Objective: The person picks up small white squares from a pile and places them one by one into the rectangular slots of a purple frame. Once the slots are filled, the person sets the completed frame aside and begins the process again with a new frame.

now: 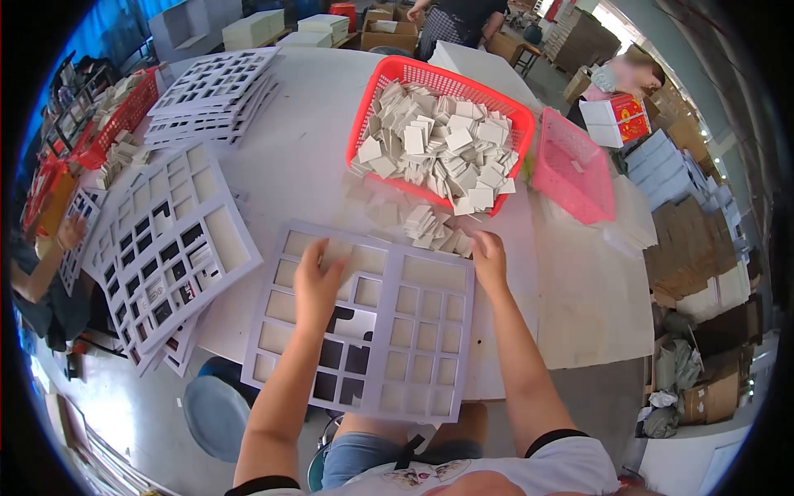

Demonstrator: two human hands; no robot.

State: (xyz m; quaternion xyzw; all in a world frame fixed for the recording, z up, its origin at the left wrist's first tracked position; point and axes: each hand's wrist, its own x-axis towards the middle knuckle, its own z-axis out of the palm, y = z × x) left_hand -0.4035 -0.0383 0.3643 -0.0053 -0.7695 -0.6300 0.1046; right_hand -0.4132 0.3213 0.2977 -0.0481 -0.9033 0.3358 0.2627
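Note:
A white panel (382, 331) with many rectangular windows lies in front of me, overhanging the table's near edge. Pale squares fill most windows; several at the lower middle are open and show the dark floor. My left hand (317, 281) is over the panel's upper left part, thumb and fingers apart, with nothing visible between them. At the panel's upper right corner, my right hand (490, 258) has its fingers bent together beside a small heap of loose pale squares (432, 229). Whatever its fingertips grip is hidden. Beyond the heap stands a red plastic basket (357, 124) full of similar squares.
Stacked windowed panels (211, 91) lie at the back left, with more panels (178, 248) overhanging the left edge. A pink basket (575, 169) stands at the right. People work at the left, back and right. A blue round stool (217, 417) is below the table.

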